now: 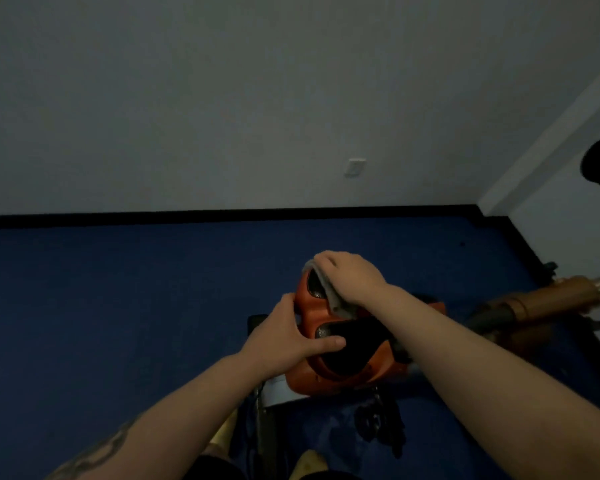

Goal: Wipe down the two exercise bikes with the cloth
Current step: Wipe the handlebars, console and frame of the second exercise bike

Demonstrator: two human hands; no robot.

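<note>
I'm seeing the right hand (349,277) pressing a grey cloth (329,289) onto the far end of the orange bike's console (326,341), fingers bent over the cloth and gripping it. The left hand (288,337) is bracing the console's left edge, fingers wrapping the side, thumb lying across the dark panel. A second bike's frame (541,303) is sitting to the right on the blue floor (118,306).
</note>
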